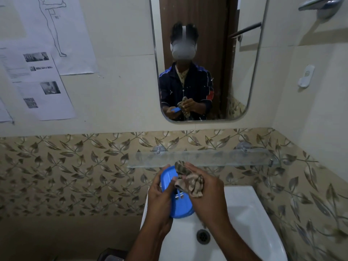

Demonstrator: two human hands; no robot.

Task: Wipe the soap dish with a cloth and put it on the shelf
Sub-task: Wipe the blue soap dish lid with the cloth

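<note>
White sink (pixel 244 213) below glass shelf (pixel 216 157), leaf-tiled wall (pixel 66 166).

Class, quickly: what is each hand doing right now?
Left hand: closed on the soap dish.
Right hand: closed on the cloth.

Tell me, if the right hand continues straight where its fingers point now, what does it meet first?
Probably the glass shelf: the right hand, holding the cloth, points up toward its front edge. Depth is unclear.

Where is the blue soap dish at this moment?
The soap dish sits centre frame, held in the left hand above the sink, just below the glass shelf, with the cloth pressed against it.
</note>
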